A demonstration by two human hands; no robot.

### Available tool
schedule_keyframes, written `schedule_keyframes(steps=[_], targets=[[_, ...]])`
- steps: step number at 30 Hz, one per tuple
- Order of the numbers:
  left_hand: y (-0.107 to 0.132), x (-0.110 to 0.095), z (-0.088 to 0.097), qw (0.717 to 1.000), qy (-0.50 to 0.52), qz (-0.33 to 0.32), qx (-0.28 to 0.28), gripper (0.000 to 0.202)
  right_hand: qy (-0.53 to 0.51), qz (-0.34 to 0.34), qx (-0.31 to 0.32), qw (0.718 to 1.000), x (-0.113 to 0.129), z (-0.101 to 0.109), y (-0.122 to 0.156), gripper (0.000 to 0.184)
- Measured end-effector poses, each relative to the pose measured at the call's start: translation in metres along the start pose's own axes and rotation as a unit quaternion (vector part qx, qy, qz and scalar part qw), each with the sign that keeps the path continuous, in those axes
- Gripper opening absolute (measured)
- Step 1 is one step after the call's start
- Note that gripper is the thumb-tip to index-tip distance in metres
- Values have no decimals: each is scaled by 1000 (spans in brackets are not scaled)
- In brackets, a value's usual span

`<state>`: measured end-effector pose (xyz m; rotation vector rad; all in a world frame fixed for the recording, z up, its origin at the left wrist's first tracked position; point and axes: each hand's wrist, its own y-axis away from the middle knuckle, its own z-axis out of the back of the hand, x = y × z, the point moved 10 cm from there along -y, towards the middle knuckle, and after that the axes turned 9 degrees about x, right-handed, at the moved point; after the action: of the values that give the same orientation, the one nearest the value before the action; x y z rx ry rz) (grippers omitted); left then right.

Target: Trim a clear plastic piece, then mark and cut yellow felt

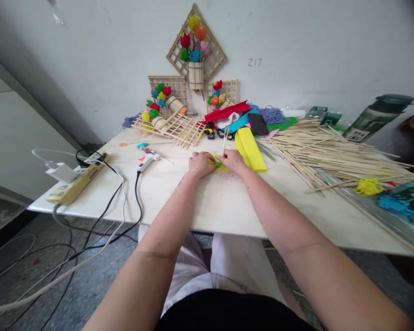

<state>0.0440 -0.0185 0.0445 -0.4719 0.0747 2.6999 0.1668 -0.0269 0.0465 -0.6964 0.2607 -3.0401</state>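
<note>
My right hand (235, 161) is closed around a slim white pen (225, 141), which stands nearly upright. Under both hands lies a small yellow sheet (223, 168), partly covered. Fingers bent, my left hand (202, 164) presses down at its left side, its fingertips on a small green piece (217, 164). The pen's tip is hidden behind my right fingers. Just beyond my right hand rests a larger folded yellow sheet (250, 151). Small dark specks dot the tabletop below the hands.
A white glue gun (148, 161) lies left, its cord running past a power strip (72, 181). Thin wooden sticks (334, 154) spread over the right. Behind are stick lattices (184, 128) with colourful flowers, a phone (258, 123), scissors (209, 134) and a dark bottle (377, 118).
</note>
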Motion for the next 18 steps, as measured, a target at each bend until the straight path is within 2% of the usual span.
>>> schedule_keyframes(steps=[9,18], targets=[[0,0,1,1000,4,-3,-2,26,-77,-20,-3,997,-6,2,0,31],[-2,2,-2,1000,-10,0,-1,29,-134,60,50,988,2,-8,-1,29]])
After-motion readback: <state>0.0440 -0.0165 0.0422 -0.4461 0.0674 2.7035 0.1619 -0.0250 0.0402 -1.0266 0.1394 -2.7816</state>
